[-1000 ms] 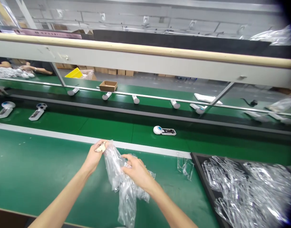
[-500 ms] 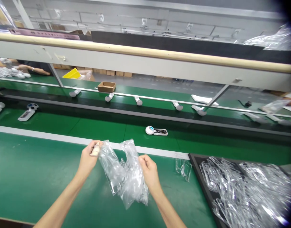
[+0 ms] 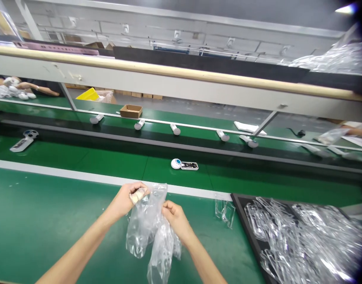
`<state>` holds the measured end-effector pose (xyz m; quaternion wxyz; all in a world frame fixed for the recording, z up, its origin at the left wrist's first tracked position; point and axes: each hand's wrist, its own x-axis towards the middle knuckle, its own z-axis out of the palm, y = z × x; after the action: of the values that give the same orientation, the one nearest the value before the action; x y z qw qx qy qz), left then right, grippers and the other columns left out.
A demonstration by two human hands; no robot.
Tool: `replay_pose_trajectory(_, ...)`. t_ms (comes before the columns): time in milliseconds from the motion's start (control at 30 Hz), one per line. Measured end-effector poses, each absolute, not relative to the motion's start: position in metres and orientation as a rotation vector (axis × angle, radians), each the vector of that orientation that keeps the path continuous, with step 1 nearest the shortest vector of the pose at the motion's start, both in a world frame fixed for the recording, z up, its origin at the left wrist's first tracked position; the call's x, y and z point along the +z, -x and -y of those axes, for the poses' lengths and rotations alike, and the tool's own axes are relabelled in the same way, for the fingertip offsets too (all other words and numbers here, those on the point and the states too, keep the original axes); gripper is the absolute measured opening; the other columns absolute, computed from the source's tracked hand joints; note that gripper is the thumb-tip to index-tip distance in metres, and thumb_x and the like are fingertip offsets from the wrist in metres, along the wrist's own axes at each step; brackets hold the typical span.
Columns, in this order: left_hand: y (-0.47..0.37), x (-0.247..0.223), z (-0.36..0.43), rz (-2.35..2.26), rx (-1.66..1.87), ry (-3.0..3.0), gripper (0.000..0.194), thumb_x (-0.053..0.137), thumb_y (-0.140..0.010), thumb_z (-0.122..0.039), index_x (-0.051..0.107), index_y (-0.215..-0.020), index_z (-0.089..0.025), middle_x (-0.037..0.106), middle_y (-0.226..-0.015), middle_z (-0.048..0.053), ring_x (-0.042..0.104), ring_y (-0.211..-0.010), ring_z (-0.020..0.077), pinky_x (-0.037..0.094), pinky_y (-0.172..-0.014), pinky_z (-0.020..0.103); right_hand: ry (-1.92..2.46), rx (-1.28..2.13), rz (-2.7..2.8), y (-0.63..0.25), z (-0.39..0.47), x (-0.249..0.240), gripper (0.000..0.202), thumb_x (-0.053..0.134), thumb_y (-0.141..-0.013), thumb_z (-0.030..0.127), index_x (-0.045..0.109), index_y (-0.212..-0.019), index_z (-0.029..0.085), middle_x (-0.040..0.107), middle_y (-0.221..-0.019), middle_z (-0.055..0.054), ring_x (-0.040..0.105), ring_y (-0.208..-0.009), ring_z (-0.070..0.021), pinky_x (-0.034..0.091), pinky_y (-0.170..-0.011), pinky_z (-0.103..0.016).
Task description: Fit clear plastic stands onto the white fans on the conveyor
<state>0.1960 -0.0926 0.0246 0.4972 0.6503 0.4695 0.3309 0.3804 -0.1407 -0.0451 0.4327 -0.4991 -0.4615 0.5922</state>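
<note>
Crumpled clear plastic bags (image 3: 160,232) hang between my hands above the green table. My left hand (image 3: 126,199) is closed on the top of the plastic, with a small cream-coloured piece (image 3: 139,195) against its fingers; I cannot tell what that piece is. Lower and to the right, my right hand (image 3: 175,217) pinches the bags' edge between thumb and fingers. Two clear plastic frames (image 3: 224,212) lie on the table to the right of my right hand. Beyond the hands, a white handheld device (image 3: 183,164) with exposed circuitry lies on the green belt.
A black tray (image 3: 247,236) heaped with clear plastic frames (image 3: 299,240) stands at the right. More white devices (image 3: 25,141) lie on the belt and along the far ledge. A small cardboard box (image 3: 131,112) sits there too. Other people's arms (image 3: 39,87) show at the far sides.
My left hand has moved right, closer to my right hand. The bags now hang lower and closer together. The devices on the belt have shifted left in view.
</note>
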Motion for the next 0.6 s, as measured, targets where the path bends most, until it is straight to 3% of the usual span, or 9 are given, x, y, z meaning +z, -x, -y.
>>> replay_pose_trajectory(133,-0.201,0.017,0.098,-1.172,0.769,-1.661,0.023,0.052,-0.080,-0.037,0.058,-0.072,-0.016,0.060,-0.071,0.003,0.051,-0.068,0.0156,0.038,-0.063,0.025,1.282,1.403,1.241,-0.385,0.137,-0.040,0.018,0.054,-0.072,0.035,0.054,-0.068,0.018,0.039,-0.056,0.006,0.031,-0.053,-0.0090,0.024,-0.052,-0.023)
replay_pose_trajectory(300,-0.211,0.007,0.103,-1.105,0.740,-1.678,0.020,0.050,-0.080,-0.034,0.057,-0.073,-0.017,0.061,-0.073,0.003,0.053,-0.068,0.0162,0.039,-0.063,0.025,1.248,1.496,1.295,-0.390,0.132,-0.014,0.039,0.055,-0.073,0.028,0.057,-0.110,0.018,0.031,-0.051,0.010,0.025,-0.047,-0.0082,0.020,-0.048,-0.022)
replay_pose_trajectory(500,-0.211,0.003,0.106,-1.161,0.822,-1.706,0.011,0.050,-0.082,-0.029,0.055,-0.083,-0.020,0.056,-0.068,-0.002,0.050,-0.062,0.0127,0.037,-0.058,0.023,1.333,1.467,1.308,-0.381,0.130,-0.003,0.027,0.064,-0.067,0.028,0.066,-0.092,0.018,0.046,-0.054,0.007,0.034,-0.049,-0.0083,0.026,-0.049,-0.022)
replay_pose_trajectory(600,-0.211,0.003,0.109,-1.115,0.828,-1.638,0.013,0.053,-0.080,-0.032,0.054,-0.086,-0.020,0.053,-0.065,-0.003,0.047,-0.056,0.0106,0.037,-0.053,0.022,1.367,1.346,1.369,-0.376,0.130,-0.003,0.014,0.060,-0.069,0.030,0.064,-0.067,0.017,0.050,-0.055,0.004,0.039,-0.053,-0.0096,0.029,-0.053,-0.023)
